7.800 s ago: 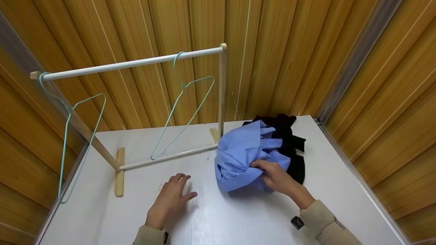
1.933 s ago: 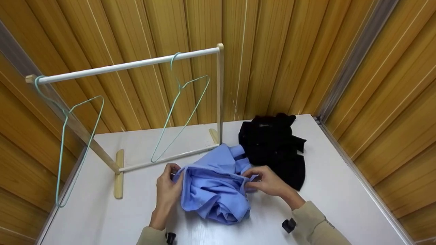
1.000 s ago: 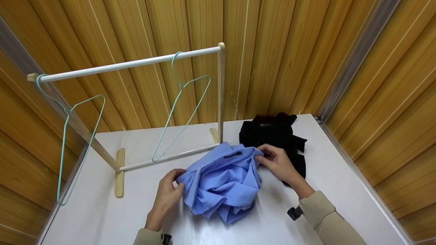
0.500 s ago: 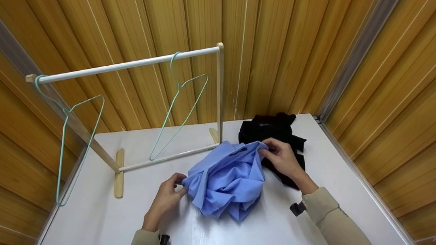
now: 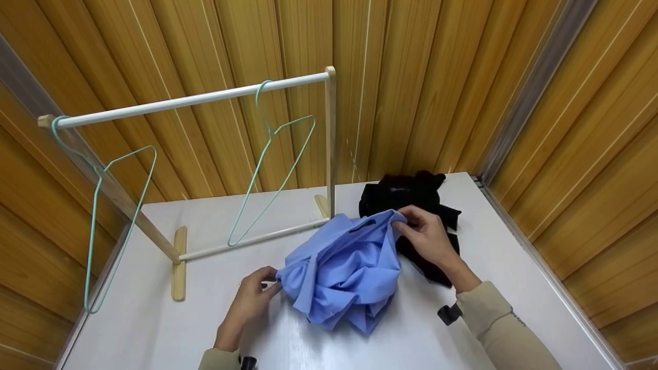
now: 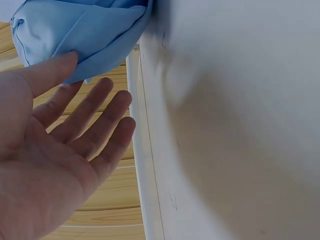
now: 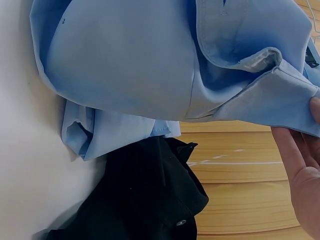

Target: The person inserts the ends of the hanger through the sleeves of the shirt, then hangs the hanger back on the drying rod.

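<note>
A crumpled light blue shirt (image 5: pixel 354 272) is bunched on the white table, a dark label showing inside its neck. At its left edge my left hand (image 5: pixel 252 294) pinches the cloth between thumb and index finger; the left wrist view shows the other fingers (image 6: pixel 112 107) spread loosely. My right hand (image 5: pixel 427 236) pinches the shirt's upper right corner and holds it raised. The right wrist view shows a folded edge of the shirt (image 7: pixel 295 100) between that thumb and fingers. Behind and partly beneath the right hand lies a black shirt (image 5: pixel 398 192) with a button.
A clothes rack (image 5: pixel 195 98) stands at the back left of the white table (image 5: pixel 205 329). Two mint wire hangers hang from its bar: one at the left end (image 5: pixel 92 226), one towards the right (image 5: pixel 250 190). Wood-panelled walls (image 5: pixel 411 92) enclose the table.
The blue shirt has come off the black one towards the middle front. My left hand, free at first, now holds it too. Lately the right hand has shifted its corner slightly up and right.
</note>
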A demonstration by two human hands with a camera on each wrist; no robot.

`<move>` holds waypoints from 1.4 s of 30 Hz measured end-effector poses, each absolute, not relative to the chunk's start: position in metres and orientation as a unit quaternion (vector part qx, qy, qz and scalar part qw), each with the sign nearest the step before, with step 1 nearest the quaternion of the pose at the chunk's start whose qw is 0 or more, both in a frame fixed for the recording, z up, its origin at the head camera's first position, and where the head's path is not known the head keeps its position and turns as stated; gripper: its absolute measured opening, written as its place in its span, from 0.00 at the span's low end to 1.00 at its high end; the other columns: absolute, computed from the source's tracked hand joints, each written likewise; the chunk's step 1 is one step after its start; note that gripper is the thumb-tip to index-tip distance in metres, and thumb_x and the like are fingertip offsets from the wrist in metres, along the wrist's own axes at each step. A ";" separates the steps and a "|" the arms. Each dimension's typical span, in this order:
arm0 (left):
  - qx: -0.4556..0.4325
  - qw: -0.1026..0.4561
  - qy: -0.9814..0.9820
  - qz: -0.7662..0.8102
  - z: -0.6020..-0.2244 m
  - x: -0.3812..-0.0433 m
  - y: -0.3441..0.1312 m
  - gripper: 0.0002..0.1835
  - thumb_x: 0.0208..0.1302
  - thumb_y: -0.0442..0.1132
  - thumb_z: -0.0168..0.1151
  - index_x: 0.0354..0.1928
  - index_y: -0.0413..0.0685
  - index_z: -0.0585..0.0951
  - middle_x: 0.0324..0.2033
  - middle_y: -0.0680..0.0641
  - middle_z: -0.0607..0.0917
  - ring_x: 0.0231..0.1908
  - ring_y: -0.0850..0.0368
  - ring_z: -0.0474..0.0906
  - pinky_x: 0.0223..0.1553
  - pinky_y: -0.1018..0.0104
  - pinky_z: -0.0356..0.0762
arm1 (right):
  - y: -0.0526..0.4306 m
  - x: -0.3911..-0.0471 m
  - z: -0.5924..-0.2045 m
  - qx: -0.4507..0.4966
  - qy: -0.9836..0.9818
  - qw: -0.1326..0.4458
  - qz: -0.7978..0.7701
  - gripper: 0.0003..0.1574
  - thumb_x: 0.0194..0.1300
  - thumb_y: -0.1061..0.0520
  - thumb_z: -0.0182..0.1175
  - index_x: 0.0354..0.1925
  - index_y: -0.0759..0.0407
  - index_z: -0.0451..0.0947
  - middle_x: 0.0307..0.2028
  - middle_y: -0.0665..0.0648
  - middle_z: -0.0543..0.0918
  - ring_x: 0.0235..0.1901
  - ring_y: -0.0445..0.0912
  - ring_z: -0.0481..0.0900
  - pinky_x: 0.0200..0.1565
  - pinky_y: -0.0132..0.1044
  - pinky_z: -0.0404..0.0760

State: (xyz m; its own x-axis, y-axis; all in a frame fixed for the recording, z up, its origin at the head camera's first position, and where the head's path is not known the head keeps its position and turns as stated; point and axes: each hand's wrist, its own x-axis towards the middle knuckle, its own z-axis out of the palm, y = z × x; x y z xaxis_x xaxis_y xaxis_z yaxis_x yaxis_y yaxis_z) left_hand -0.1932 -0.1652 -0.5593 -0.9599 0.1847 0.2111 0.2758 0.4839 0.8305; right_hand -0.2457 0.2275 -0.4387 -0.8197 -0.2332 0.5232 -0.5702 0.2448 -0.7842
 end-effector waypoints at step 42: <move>-0.007 0.267 -0.799 -0.539 -0.520 -0.207 -0.178 0.05 0.63 0.35 0.65 0.40 0.44 0.83 0.33 0.48 0.80 0.31 0.55 0.74 0.29 0.70 0.72 | 0.235 -0.269 -0.498 0.195 -0.822 0.172 0.506 0.08 0.59 0.60 0.68 0.39 0.56 0.83 0.33 0.51 0.85 0.32 0.45 0.82 0.32 0.31 0.79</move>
